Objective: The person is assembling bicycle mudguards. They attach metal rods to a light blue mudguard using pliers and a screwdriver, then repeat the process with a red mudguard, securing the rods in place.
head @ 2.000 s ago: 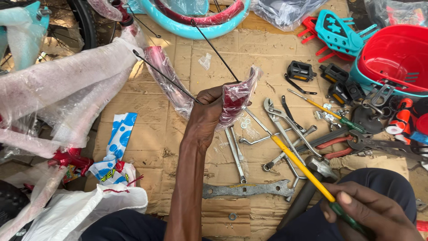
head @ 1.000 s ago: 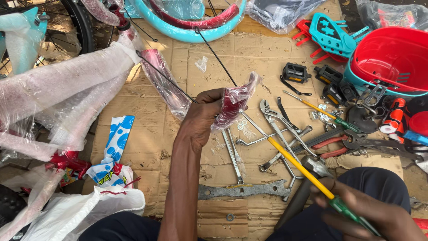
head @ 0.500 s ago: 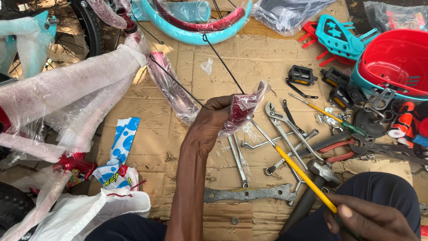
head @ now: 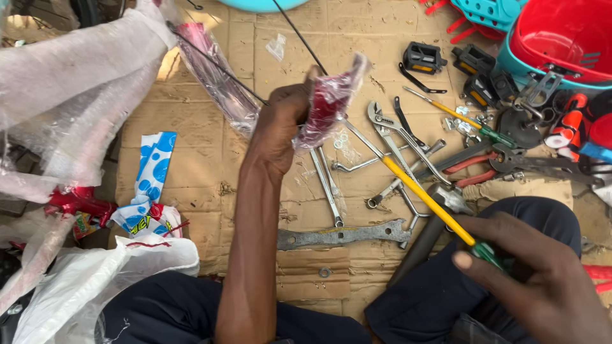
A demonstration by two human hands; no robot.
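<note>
Left hand: the left hand (head: 280, 127) is closed around a red part wrapped in clear plastic (head: 328, 102), held up over the cardboard (head: 210, 153) on the floor.
Right hand: the right hand (head: 535, 280) is closed on the green handle of a yellow screwdriver (head: 424, 197), low at the right by the knee; its shaft runs up to the wrapped part, tip touching it.
Blue-and-white wrapper: a crumpled strip (head: 150, 185), white with blue dots, lies left of the forearm.
White bag: a white plastic bag (head: 89, 280) sits at the bottom left, just beside the strip.
Wrapped frame: a long piece in cloudy plastic (head: 70, 83) fills the upper left; a red end (head: 73, 200) shows below it.
Tools: spanners (head: 328, 188), a flat grey wrench (head: 344, 236) and red-handled pliers (head: 475, 169) are strewn under and between the hands.
Far right: black pedals (head: 424, 57), then a red basket (head: 567, 32) with a teal rim.
In the way: the forearm hides part of the cardboard.
</note>
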